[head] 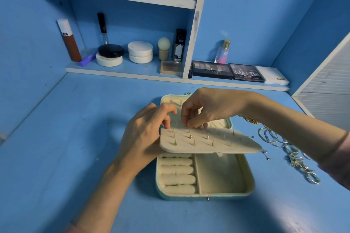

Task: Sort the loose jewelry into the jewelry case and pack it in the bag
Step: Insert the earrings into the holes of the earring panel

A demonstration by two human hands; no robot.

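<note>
Open jewelry case [244, 176] on the blue table [75, 138], with the earring step in hand. The left hand [144, 134] grips the left edge of the earring panel [217, 145], thumb on top, holding it tilted above the ring rolls [178, 171]. The right hand [208, 108] pinches its fingertips together at the panel's far edge; whether they hold a stud cannot be told. Loose jewelry [295, 159] lies right of the case, with loose studs [266, 154] just beside it. Probable next move: seat the post squarely, then fetch another stud.
</note>
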